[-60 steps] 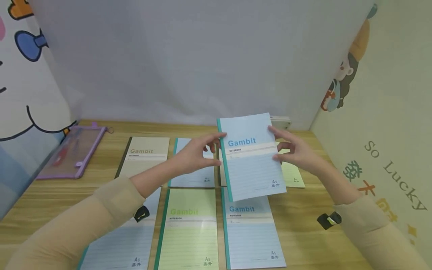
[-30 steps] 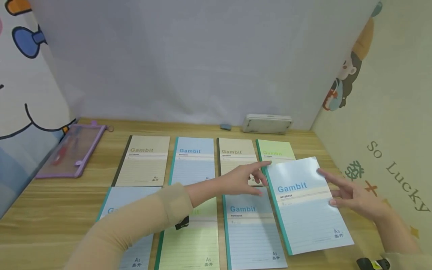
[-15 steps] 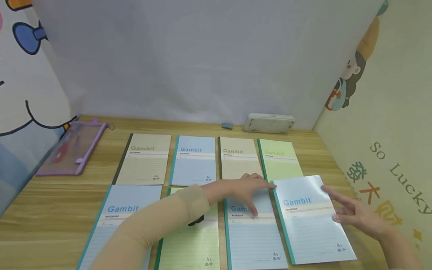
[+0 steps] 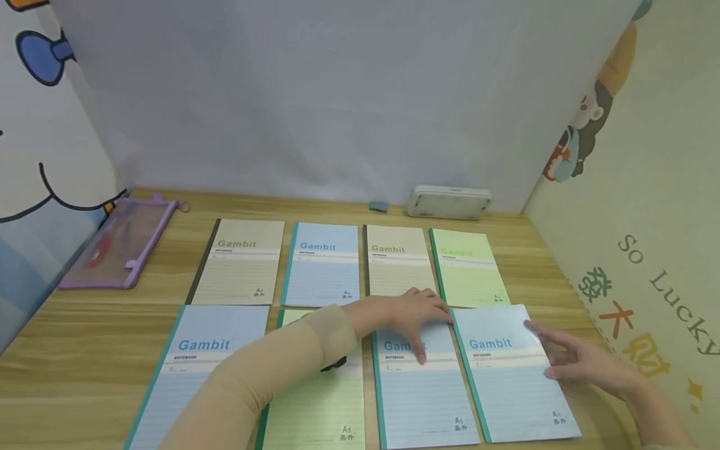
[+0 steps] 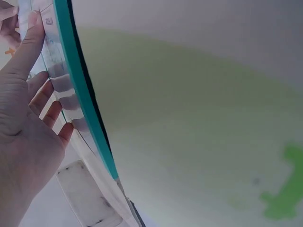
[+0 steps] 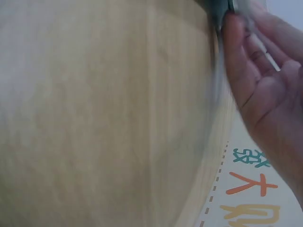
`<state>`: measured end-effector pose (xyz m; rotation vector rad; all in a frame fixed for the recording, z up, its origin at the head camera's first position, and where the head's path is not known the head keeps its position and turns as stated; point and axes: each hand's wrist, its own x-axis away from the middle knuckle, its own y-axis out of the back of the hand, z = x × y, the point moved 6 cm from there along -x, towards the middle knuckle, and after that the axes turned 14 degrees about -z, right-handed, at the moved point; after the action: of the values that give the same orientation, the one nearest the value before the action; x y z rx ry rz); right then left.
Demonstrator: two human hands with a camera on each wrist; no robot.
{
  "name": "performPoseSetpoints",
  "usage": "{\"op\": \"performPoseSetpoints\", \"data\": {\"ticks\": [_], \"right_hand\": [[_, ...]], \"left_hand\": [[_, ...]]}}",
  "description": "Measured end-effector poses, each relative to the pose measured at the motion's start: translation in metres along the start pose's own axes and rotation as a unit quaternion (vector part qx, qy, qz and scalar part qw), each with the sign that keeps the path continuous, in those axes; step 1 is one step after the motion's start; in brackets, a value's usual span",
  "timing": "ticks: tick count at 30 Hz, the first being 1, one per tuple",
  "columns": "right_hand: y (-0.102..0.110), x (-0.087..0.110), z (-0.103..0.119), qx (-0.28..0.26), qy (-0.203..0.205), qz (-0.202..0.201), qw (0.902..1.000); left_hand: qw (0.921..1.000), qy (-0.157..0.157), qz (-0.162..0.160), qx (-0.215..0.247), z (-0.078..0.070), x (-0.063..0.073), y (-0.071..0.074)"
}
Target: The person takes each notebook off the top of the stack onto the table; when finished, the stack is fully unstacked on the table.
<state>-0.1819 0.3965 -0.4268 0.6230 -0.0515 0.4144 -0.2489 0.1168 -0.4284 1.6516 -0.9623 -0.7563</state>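
A blue Gambit notebook (image 4: 517, 387) with a teal spine lies at the right end of the front row. My right hand (image 4: 585, 356) touches its right edge with index fingertip and thumb. Over the top of the neighbouring blue notebook (image 4: 424, 400) reaches my left hand (image 4: 413, 312), fingers extended, the fingertips at the right notebook's spine near its upper left corner. In the left wrist view, the left thumb and fingers (image 5: 29, 52) lie along a teal-spined notebook. The right wrist view is blurred and shows the right fingers (image 6: 234, 42) at an edge.
A green notebook (image 4: 315, 406) and another blue one (image 4: 185, 387) complete the front row, partly under the left sleeve. Behind stand beige (image 4: 239, 269), blue (image 4: 323, 269), beige (image 4: 396, 262) and green (image 4: 469, 269) notebooks. A purple mesh pouch (image 4: 118, 244), eraser-like block (image 4: 378, 206) and white case (image 4: 449, 202) lie farther back.
Both hands have carried the blue notebook from mid-air rightward and down beside the front row. It has straightened and flattened there, and the left hand now reaches across the neighbouring notebook.
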Motion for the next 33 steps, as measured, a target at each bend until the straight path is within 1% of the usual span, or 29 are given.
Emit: {"op": "performPoseSetpoints", "data": {"ticks": [4,7,9,11,15,17,20,22,24,26,27,29,31,33], "right_hand": [[-0.006,-0.005,0.004,0.010,0.053,0.013,0.9984],[-0.009,-0.008,0.010,0.036,0.081,0.009,0.9960],[-0.011,-0.011,0.013,0.056,0.093,0.007,0.9940],[-0.011,-0.014,0.015,0.088,0.094,-0.002,0.9916],[-0.010,-0.019,0.015,0.127,0.085,0.002,0.9883],[-0.009,-0.021,0.015,0.125,0.076,0.010,0.9892],[-0.008,-0.022,0.015,0.126,0.073,0.011,0.9893],[-0.007,-0.023,0.019,0.133,0.087,0.002,0.9872],[-0.005,-0.025,0.025,0.150,0.102,-0.010,0.9833],[-0.002,-0.028,0.034,0.162,0.116,-0.022,0.9796],[0.000,-0.029,0.039,0.168,0.125,-0.027,0.9774],[0.003,-0.033,0.050,0.175,0.124,-0.031,0.9762],[0.006,-0.038,0.063,0.185,0.136,-0.041,0.9725],[0.008,-0.042,0.075,0.203,0.140,-0.052,0.9678]], "left_hand": [[1.0000,-0.001,0.004,-0.009,0.000,0.000,0.002],[0.9999,-0.002,0.007,-0.016,-0.001,0.000,0.003],[0.9998,-0.003,0.008,-0.018,-0.001,0.000,0.004],[0.9997,-0.004,0.008,-0.024,-0.001,0.000,0.004],[0.9995,-0.001,0.010,-0.028,0.000,0.000,0.003],[0.9995,0.002,0.011,-0.028,0.001,-0.001,0.002],[0.9994,0.003,0.010,-0.032,0.002,0.001,0.002],[0.9992,-0.002,0.006,-0.040,0.001,0.004,0.005],[0.9989,-0.006,0.002,-0.046,-0.001,0.009,0.012],[0.9989,-0.011,-0.004,-0.045,-0.003,0.018,0.023],[0.9990,-0.011,-0.007,-0.042,-0.004,0.024,0.029],[0.9992,-0.014,-0.015,-0.034,-0.004,0.036,0.042],[0.9993,-0.013,-0.025,-0.026,-0.001,0.049,0.056],[0.9990,-0.008,-0.039,-0.020,0.003,0.063,0.070]]}}
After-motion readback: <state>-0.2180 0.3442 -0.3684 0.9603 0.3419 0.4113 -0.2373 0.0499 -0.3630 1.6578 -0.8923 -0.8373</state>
